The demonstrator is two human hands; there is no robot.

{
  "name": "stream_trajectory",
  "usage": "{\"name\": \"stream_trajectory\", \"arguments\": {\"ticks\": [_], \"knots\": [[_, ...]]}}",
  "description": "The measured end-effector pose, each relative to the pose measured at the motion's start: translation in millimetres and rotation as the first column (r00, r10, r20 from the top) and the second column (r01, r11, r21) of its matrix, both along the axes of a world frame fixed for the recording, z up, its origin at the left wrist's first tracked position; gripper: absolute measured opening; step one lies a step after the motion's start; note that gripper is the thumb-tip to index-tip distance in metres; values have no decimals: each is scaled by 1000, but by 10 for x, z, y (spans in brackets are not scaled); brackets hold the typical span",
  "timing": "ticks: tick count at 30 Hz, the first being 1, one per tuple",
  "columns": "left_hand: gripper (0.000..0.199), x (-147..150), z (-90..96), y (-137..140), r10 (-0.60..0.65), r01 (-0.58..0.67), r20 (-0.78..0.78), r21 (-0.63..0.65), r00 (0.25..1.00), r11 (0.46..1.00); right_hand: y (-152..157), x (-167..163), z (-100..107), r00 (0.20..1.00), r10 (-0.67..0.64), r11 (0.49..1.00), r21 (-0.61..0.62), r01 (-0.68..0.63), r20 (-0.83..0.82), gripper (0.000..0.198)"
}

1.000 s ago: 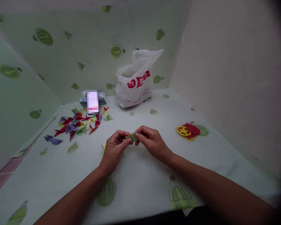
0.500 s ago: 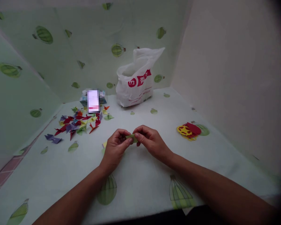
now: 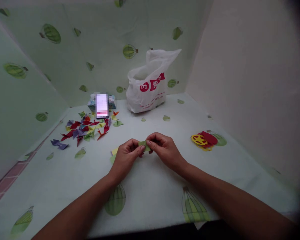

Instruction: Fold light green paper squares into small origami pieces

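A small piece of folded green paper (image 3: pixel 144 145) is held between both hands above the middle of the table. My left hand (image 3: pixel 127 156) pinches its left end, thumb on top. At its right end, the thumb and fingers of my right hand (image 3: pixel 165 150) are closed on it. The fingers cover much of the paper, so its full shape is hidden. Partly behind my left hand lie paper sheets (image 3: pixel 114 151), yellowish and green at the edge that shows.
Many folded paper birds (image 3: pixel 86 128) in several colours lie at the left. Behind them a phone (image 3: pixel 102 105) with a lit, blurred screen leans on a tissue box (image 3: pixel 112 101). A white plastic bag (image 3: pixel 147 86) stands at the back. Red and yellow paper cutouts (image 3: pixel 204 140) lie right.
The view has shifted slightly, so things appear a little farther right. More of the green paper shows between the thumbs; both hands still hold it.
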State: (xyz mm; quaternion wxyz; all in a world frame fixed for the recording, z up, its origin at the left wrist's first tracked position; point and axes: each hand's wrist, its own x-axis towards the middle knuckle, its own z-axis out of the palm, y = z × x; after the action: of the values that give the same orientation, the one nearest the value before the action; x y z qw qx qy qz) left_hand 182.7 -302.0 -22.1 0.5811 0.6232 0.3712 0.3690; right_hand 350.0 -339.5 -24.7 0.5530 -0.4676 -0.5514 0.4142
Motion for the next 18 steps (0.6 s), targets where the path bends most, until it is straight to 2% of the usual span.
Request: {"name": "stream_trajectory", "arguments": {"ticks": [4,11,18], "knots": [[20,6,10,-2,22,-22,8,-5,1000,1000,8,4,-11,1000,6,999,-53,-7,-24,17],[22,10,16,-3,5,-9,-59,-65,998,998,26,8,-36,983,-92,995,-57,84,-162,23],[20,-4,-15,8,-39,43,35,-104,999,994,27,-12,-51,967,-67,995,-87,47,-244,21]]}}
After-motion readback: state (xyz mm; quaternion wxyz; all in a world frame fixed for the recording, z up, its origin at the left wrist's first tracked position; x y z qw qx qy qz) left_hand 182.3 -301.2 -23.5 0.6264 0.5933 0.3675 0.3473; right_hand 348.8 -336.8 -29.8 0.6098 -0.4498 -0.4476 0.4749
